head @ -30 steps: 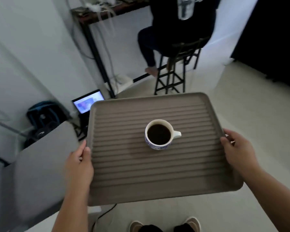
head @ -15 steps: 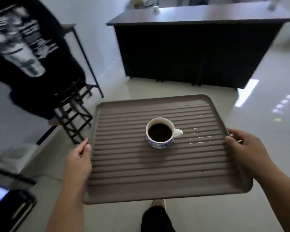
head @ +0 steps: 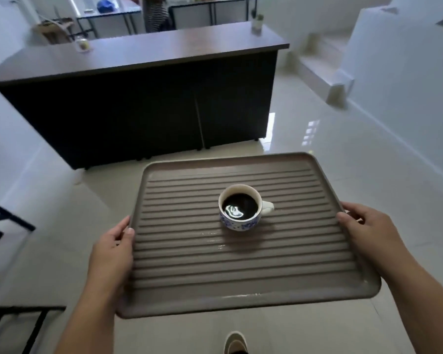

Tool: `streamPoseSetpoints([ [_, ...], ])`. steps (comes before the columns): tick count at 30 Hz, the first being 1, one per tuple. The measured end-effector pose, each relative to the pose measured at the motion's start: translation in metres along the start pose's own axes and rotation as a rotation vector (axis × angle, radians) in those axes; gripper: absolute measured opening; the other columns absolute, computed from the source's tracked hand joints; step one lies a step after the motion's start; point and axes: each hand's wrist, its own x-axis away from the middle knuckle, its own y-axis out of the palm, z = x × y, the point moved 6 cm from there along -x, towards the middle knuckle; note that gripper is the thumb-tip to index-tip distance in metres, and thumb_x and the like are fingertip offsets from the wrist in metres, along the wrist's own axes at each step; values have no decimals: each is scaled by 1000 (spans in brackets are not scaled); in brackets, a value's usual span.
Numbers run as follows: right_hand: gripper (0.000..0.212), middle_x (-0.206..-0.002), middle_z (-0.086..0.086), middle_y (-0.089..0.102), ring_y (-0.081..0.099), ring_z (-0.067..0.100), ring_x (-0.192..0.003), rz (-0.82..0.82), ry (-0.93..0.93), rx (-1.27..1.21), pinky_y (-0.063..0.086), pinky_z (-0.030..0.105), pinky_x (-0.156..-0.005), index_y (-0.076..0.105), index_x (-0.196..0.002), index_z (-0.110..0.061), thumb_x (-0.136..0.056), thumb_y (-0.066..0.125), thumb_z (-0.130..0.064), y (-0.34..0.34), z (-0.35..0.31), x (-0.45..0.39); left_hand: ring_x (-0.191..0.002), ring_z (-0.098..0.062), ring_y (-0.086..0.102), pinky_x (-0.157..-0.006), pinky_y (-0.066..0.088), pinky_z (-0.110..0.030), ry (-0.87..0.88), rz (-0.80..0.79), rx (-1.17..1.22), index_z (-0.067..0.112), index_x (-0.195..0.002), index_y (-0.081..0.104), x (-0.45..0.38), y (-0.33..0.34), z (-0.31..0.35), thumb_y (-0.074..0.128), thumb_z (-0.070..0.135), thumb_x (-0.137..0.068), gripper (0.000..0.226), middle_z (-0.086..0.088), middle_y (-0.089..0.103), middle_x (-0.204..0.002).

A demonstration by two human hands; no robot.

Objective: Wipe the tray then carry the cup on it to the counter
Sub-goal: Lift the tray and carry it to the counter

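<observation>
Tray (head: 241, 274) and cup (head: 241, 207) are seen held in the air above a pale, glossy floor (head: 343, 162); the tray is grey-brown, with raised ribs running across it and a low rim all round. It is gripped at both short sides; the left hand (head: 111, 249) is closed on the left edge, thumb laid over the rim and the other fingers hidden beneath; the right hand (head: 368, 229) is closed on the right edge in the same manner. The cup is set upright near the middle of the tray, a little toward its far side; it is white with a blue pattern on the outside, its handle is turned to the right, and it is filled with a dark drink in which a bright reflection is caught. A few wet glints are visible on the ribs just in front of the cup. Ahead, well apart from the tray, a dark cabinet with a brown tabletop (head: 143, 57) is seen; a small jar (head: 82, 44) is placed near its left end and a small potted plant (head: 256, 23) near its right end. The toe of a shoe (head: 235, 342) is shown below the tray's near edge.
</observation>
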Motion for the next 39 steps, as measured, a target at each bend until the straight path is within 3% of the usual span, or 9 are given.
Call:
streamPoseSetpoints([
  [5, 23, -73, 0, 65, 61, 17, -66, 68, 20, -5, 46, 25, -62, 69, -106, -28, -88, 60, -18, 5, -9, -89, -101, -10, 65, -90, 49, -31, 84, -60, -45, 26, -134, 52, -92, 59, 61, 51, 24, -97, 37, 1, 69, -114],
  [8, 22, -76, 0, 66, 62, 17, -70, 93, 19, 11, 45, 26, -64, 69, -106, -26, -87, 60, -19, 9, -14, -152, -106, -12, 64, -99, 48, -39, 99, -84, -31, 22, -136, 52, -144, 97, 91, 50, 21, -98, 38, 1, 67, -119],
  [15, 23, -79, 1, 68, 63, 23, -76, 67, -29, 60, 49, 37, -76, 68, -107, -27, -87, 60, -20, 13, -41, -320, -84, -5, 68, -84, 52, -31, 85, -30, 42, 22, -131, 58, -255, 185, 153, 55, 13, -95, 37, 5, 73, -99],
  [19, 25, -82, 1, 67, 62, 25, -78, 36, -91, 119, 47, 35, -75, 68, -110, -24, -87, 59, -18, 16, -73, -421, -81, -4, 66, -78, 50, -25, 72, 19, 73, 18, -132, 57, -311, 228, 190, 57, 10, -94, 39, 8, 71, -94],
  [23, 25, -86, 5, 69, 62, 26, -81, 4, -149, 147, 46, 34, -76, 68, -110, -23, -87, 58, -18, 29, -106, -511, -84, -9, 63, -84, 46, -25, 88, 83, 45, 12, -133, 56, -368, 264, 228, 57, 7, -93, 40, -2, 68, -101],
  [28, 26, -84, 1, 69, 63, 22, -79, -7, -157, 113, 44, 32, -73, 69, -111, -22, -88, 57, -19, 67, -124, -617, -88, -17, 61, -88, 47, -31, 78, 96, -5, 13, -132, 56, -464, 302, 261, 58, 10, -93, 40, -3, 66, -94],
  [36, 28, -90, 4, 69, 62, 26, -84, 32, -134, 96, 50, 39, -82, 66, -115, -23, -90, 55, -22, 144, -171, -784, -93, -24, 66, -94, 51, -40, 64, 63, -11, 18, -132, 57, -663, 360, 291, 58, 13, -93, 39, -7, 69, -97],
  [39, 28, -92, 5, 69, 61, 26, -86, 32, -133, 108, 49, 38, -81, 65, -116, -22, -90, 54, -22, 169, -190, -844, -90, -21, 67, -94, 51, -39, 67, 70, -23, 18, -131, 58, -733, 378, 305, 59, 14, -92, 40, -2, 70, -94],
])
